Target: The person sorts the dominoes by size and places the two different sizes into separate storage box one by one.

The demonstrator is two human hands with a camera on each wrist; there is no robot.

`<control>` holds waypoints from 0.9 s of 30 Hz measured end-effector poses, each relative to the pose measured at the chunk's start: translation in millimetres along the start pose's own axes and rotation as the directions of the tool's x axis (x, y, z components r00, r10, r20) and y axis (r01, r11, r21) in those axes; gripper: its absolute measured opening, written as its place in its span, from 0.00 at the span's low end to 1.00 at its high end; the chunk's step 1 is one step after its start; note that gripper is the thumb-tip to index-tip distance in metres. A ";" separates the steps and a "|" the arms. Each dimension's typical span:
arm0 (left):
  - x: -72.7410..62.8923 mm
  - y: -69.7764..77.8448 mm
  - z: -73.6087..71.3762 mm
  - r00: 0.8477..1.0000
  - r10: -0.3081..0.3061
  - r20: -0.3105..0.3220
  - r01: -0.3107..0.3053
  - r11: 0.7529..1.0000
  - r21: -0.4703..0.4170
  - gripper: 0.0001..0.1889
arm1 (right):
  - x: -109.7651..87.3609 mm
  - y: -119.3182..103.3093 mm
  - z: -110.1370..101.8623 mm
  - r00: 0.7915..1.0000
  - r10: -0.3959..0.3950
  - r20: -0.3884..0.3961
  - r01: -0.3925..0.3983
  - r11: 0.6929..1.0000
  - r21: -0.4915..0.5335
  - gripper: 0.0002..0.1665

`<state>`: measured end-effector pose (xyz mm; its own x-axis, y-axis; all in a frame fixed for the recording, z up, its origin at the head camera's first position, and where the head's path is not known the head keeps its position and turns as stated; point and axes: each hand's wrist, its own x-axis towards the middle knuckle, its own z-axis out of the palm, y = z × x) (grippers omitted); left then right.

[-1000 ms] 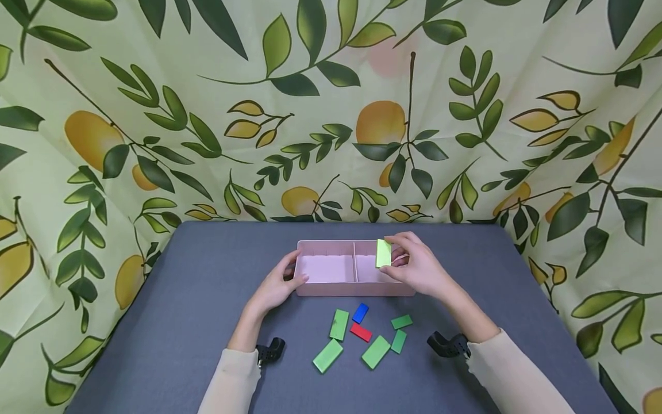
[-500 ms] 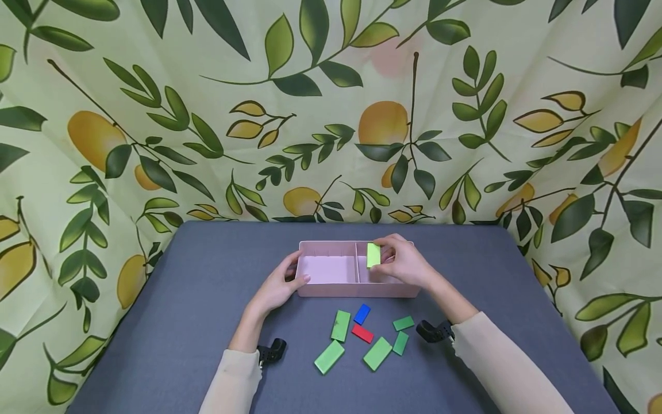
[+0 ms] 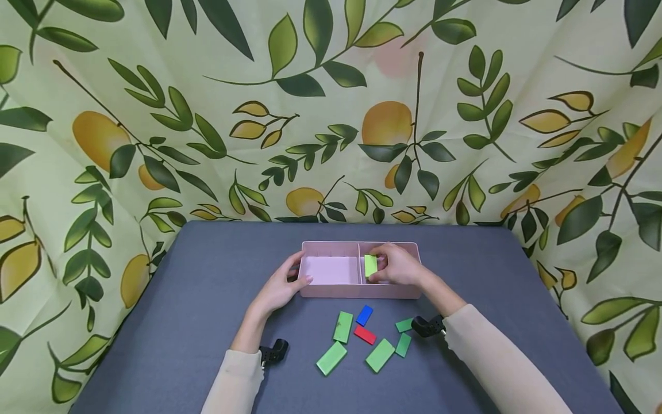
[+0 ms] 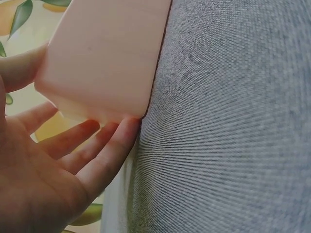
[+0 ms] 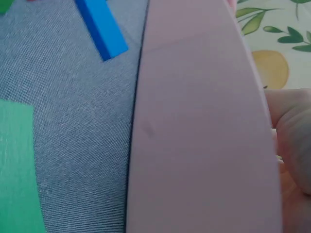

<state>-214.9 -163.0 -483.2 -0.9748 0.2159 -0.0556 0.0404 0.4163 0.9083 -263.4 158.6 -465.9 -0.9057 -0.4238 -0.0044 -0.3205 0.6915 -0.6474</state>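
A pink two-compartment box [image 3: 357,292] stands on the table in the head view. My left hand [image 3: 278,284] holds its left end, thumb at the front rim; in the left wrist view the fingertips [image 4: 127,125] touch the end wall. Inside the right compartment my right hand [image 3: 400,265] pinches a light green block [image 3: 370,265], which is upright, close to the divider. Whether that block touches the floor of the box I cannot tell. In the right wrist view the box's front wall [image 5: 204,121] hides the block and most of the fingers.
In front of the box lie larger green blocks [image 3: 343,326], a blue block [image 3: 364,315], a red block [image 3: 365,334] and small dark green blocks [image 3: 403,345]. Dark wrist cameras [image 3: 428,326] sit on both wrists. A leaf-patterned cloth [image 3: 331,115] hangs behind the table [image 3: 217,322].
My right hand has carried the light green block leftward and down, from above the box's right compartment into it. The left hand keeps its hold on the box end.
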 end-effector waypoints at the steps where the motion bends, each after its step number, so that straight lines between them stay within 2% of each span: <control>1: 0.0 0.3 -0.1 1.000 0.001 -0.001 -0.001 1.000 -0.002 0.38 | 0.8 0.7 0.6 1.000 -0.003 0.005 0.003 1.000 -0.009 0.35; 10: 0.9 -2.7 0.4 1.000 0.025 0.000 -0.025 1.000 -0.008 0.37 | 6.6 3.7 5.8 0.998 -0.050 0.031 0.051 0.997 -0.054 0.35; 17: 0.9 -2.2 2.1 1.000 0.028 -0.005 -0.028 1.000 -0.003 0.37 | 6.8 2.9 9.7 0.998 -0.033 0.060 0.035 0.999 -0.033 0.37; 21: 0.7 -2.6 1.6 1.000 0.023 -0.004 -0.023 1.000 0.009 0.37 | 5.4 1.8 8.6 0.998 -0.026 0.054 0.027 1.000 -0.008 0.37; 27: 0.9 -2.7 0.3 1.000 0.014 -0.002 -0.014 1.000 0.017 0.38 | -1.6 -0.6 2.0 0.999 -0.040 0.006 0.040 0.999 -0.020 0.33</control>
<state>-215.8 -163.6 -485.8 -0.9746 0.2198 -0.0424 0.0573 0.4280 0.9019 -261.2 157.7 -467.0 -0.8905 -0.4547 0.0168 -0.3620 0.6856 -0.6316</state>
